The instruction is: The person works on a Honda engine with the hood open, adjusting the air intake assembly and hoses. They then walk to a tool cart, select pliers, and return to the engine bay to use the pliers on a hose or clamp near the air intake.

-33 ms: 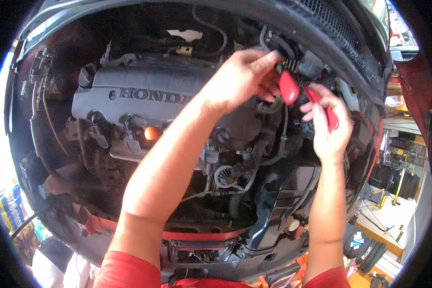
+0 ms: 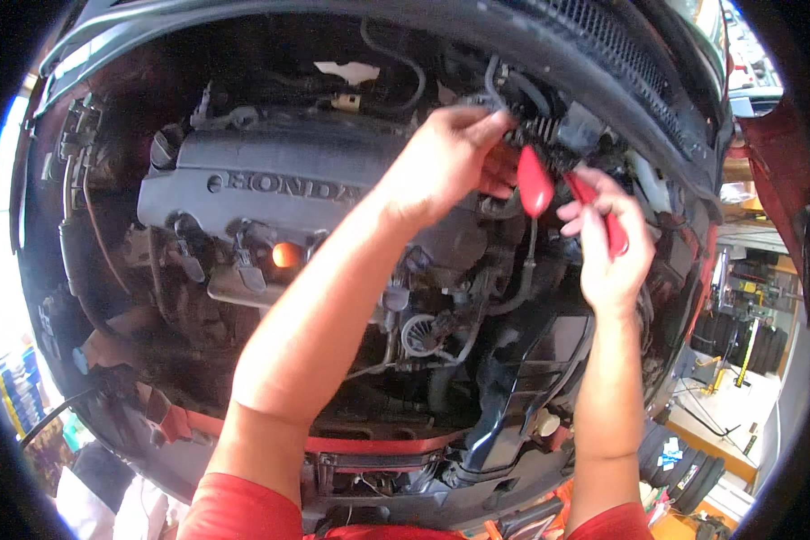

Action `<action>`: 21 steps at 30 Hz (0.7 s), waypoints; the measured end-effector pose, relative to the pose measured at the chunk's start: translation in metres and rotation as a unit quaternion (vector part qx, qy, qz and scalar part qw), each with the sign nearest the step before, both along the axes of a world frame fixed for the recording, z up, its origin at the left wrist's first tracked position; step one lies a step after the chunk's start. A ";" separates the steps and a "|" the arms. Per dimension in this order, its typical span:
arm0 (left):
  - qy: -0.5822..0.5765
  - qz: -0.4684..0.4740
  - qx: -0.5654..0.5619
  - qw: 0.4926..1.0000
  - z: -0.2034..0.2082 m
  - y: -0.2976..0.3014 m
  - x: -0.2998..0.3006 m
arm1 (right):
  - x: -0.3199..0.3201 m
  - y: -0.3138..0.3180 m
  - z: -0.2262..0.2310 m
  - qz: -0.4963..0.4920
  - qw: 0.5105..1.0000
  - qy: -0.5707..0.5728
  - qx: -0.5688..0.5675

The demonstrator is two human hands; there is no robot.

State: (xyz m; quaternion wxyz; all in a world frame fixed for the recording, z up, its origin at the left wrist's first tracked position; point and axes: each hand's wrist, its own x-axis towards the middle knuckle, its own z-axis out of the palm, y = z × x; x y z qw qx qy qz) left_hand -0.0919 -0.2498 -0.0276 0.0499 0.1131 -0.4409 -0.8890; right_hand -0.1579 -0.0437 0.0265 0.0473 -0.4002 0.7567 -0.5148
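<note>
In my right hand is one red handle of what looks like a pair of pliers. The other red handle hangs apart from it, to the left, between my two hands. Its jaws are lost among dark parts at the back right of the engine bay. My left hand reaches to the same spot, just left of the loose handle. Its thumb lies above and its fingers curl below; whatever is between them is hidden. Beneath my left forearm is the grey plastic engine cover.
An orange-topped dipstick stands in front of the cover. A round, ribbed part and a black plastic housing lie between my forearms. Along the back right runs the black cowl grille. Tyres and shelves are outside, right.
The right hand and the red-handled pliers have shifted slightly left and down. My left hand is a little lower, in nearly the same pose.
</note>
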 end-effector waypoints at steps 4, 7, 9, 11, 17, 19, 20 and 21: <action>-0.062 -0.009 0.151 0.986 0.006 0.028 0.015 | 0.027 0.007 -0.006 0.024 0.998 0.058 -0.009; 0.035 -0.010 0.303 0.952 0.004 0.049 0.023 | 0.043 0.012 -0.007 0.016 0.996 0.084 -0.016; 0.072 -0.025 0.376 0.924 0.001 0.063 0.025 | 0.050 0.013 -0.008 -0.001 0.993 0.117 -0.011; 0.055 -0.058 0.433 0.898 -0.002 0.071 0.025 | 0.054 0.012 -0.010 0.013 0.994 0.102 -0.028; 0.052 -0.072 0.414 0.906 -0.002 0.068 0.023 | 0.058 0.012 -0.012 0.015 0.990 0.138 -0.035; -0.013 -0.062 0.276 0.959 0.002 0.055 0.023 | 0.061 0.017 -0.008 -0.008 0.992 0.114 -0.051; -0.044 -0.057 0.203 0.977 0.004 0.047 0.023 | 0.062 0.020 -0.005 -0.012 0.993 0.106 -0.047; -0.049 -0.005 0.210 0.976 0.005 0.040 0.024 | 0.066 0.021 -0.003 -0.024 0.994 0.089 -0.060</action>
